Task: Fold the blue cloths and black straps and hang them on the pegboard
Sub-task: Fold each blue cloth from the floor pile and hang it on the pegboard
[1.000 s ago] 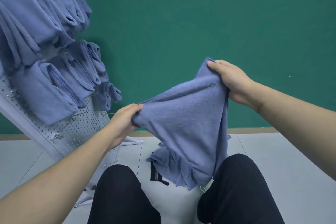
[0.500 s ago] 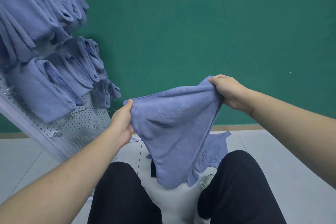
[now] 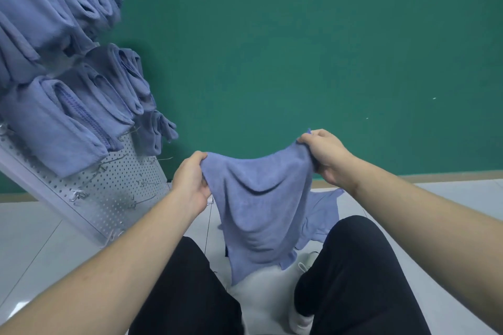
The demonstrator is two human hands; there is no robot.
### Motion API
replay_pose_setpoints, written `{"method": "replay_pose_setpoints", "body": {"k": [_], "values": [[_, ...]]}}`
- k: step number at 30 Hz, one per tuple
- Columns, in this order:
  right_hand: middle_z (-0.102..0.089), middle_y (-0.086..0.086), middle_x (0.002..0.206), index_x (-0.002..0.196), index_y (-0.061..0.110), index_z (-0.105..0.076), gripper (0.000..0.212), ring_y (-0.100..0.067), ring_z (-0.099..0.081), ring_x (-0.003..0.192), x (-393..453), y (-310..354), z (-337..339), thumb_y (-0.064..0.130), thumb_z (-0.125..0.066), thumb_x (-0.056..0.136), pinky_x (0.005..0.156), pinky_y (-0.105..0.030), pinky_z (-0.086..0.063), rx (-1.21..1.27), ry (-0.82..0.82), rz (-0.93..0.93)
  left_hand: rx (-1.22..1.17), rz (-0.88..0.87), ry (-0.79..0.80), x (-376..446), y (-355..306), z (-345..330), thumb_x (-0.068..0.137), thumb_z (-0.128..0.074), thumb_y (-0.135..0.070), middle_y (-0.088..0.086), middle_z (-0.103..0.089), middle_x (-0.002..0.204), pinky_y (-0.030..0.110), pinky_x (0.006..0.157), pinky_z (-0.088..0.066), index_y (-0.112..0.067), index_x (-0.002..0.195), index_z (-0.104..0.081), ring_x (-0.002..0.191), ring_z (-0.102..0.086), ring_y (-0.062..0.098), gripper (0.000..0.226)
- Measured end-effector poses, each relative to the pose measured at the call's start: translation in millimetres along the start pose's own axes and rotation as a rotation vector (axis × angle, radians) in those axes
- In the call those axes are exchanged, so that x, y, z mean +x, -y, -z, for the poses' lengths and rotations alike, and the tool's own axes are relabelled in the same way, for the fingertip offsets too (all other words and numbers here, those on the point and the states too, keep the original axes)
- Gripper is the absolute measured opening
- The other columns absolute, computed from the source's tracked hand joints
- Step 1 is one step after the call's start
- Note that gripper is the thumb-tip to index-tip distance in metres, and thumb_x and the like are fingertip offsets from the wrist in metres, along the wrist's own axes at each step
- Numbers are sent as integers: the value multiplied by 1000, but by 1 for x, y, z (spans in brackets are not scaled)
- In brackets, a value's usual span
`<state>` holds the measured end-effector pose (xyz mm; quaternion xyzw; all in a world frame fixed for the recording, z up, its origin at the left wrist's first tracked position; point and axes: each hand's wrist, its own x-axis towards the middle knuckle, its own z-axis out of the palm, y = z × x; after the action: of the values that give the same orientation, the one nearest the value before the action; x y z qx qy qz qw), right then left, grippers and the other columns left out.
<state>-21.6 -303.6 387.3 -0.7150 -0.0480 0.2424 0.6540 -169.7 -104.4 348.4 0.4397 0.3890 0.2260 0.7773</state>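
Your left hand [image 3: 192,179] and right hand [image 3: 325,156] each grip a top corner of the cloth [image 3: 258,212], which hangs between them above your knees, right of the pegboard [image 3: 117,187].

Cloth [image 3: 258,207] between hands; pegboard [image 3: 119,187] left.

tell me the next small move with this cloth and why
Probably bring the two hands together to fold the blue cloth in half. The left hand and right hand each grip a top corner, and the cloth hangs open and unfolded between them, while the cloths on the pegboard are all folded before hanging.
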Motion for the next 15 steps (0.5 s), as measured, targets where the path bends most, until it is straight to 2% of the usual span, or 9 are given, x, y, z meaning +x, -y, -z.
{"method": "replay_pose_setpoints", "body": {"k": [3,5,11,15], "values": [[-57,-5,80,85,20,-47,18,-19,-54,68,-10,-12,-7,15,-62,92,54,-28,-50,7,1,61,40,-58,37,-10,12,-7,96,-61,-26,4,-76,104,31,71,-57,-15,107,-68,95,-73,20,17],[-62,-6,81,85,18,-51,17,-18,-61,65,-19,-18,-16,14,-66,92,54,-29,-54,41,28,88,58,-82,62,-20,18,-13,97,-62,-26,7,-76,110,34,83,-59,-12,112,-69,105,-72,22,21],[-65,-4,80,77,14,-59,20,-17,-67,75,-41,-37,-42,15,-76,87,72,-36,-63,31,44,120,54,-105,126,-47,37,-30,97,-66,-22,9,-77,106,37,95,-57,-10,113,-72,100,-74,21,21],[-69,-7,82,83,9,-64,15,-14,-68,73,-55,-39,-54,17,-76,88,65,-24,-59,119,104,76,81,-141,155,-58,45,-33,97,-65,-22,4,-77,106,38,99,-55,-12,114,-74,105,-72,20,21]]}}
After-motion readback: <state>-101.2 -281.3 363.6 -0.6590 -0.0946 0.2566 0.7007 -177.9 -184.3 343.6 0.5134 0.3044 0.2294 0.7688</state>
